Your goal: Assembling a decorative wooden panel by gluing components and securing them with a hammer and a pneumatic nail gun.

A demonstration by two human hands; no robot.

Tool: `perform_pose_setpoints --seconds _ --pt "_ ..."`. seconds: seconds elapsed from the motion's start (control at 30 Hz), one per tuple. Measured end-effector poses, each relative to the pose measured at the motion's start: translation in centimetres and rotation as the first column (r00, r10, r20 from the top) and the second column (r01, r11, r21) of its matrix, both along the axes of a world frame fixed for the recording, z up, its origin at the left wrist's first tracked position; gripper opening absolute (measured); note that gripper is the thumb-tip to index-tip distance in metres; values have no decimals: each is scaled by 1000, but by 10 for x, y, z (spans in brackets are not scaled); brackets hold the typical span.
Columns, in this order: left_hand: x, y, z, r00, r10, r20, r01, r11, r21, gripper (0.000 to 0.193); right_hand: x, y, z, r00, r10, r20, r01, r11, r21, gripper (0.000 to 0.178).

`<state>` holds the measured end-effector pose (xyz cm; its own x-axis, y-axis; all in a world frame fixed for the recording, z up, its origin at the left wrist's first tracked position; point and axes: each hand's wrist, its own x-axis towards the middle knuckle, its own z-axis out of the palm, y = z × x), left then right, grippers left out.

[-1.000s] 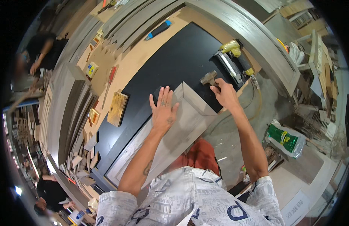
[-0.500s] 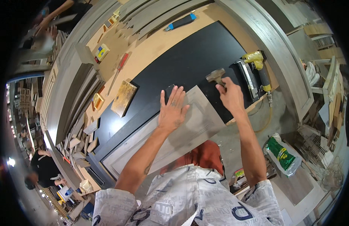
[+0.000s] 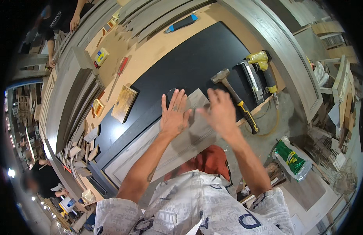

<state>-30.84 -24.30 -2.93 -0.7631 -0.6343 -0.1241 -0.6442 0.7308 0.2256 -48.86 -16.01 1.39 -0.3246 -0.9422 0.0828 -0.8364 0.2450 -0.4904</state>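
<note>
My left hand (image 3: 174, 117) lies flat with fingers stretched out on the far edge of a grey wooden panel door (image 3: 181, 135), fingertips next to a small dark block. My right hand (image 3: 221, 113), somewhat blurred, is over the door's right corner, fingers apart and holding nothing. Just beyond it a hammer (image 3: 231, 89) with a black and yellow handle rests on the black board (image 3: 189, 58), its grip reaching past the near edge. Farther right lies a yellow and black nail gun (image 3: 260, 74) with a hose.
A stained wooden block (image 3: 124, 103), a red-handled screwdriver (image 3: 119, 74) and a blue utility knife (image 3: 181, 23) lie left and far. Stacked grey frame pieces (image 3: 72, 102) border the left. A green bag (image 3: 293, 159) is at the lower right. Two people work at the left.
My right hand has let go of the hammer, which now lies on the black board, and has moved left and nearer to my left hand. The left hand stays on the door.
</note>
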Motion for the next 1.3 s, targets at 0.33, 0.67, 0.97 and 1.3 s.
perform_pose_setpoints --seconds 0.33,0.67,0.97,1.3 --pt "-4 1 3 998 -3 -55 4 1000 21 55 16 9 -20 981 -137 138 121 986 116 43" --pt "-1 1 4 998 0 -65 1 1000 15 55 19 11 -26 984 -140 113 136 990 46 40" --pt "-2 4 1 998 -33 -54 31 999 -24 56 11 19 -20 991 -127 45 126 992 29 48" --pt "-45 22 36 827 -543 -146 559 822 107 56 12 155 -34 881 -298 367 342 938 -60 38"
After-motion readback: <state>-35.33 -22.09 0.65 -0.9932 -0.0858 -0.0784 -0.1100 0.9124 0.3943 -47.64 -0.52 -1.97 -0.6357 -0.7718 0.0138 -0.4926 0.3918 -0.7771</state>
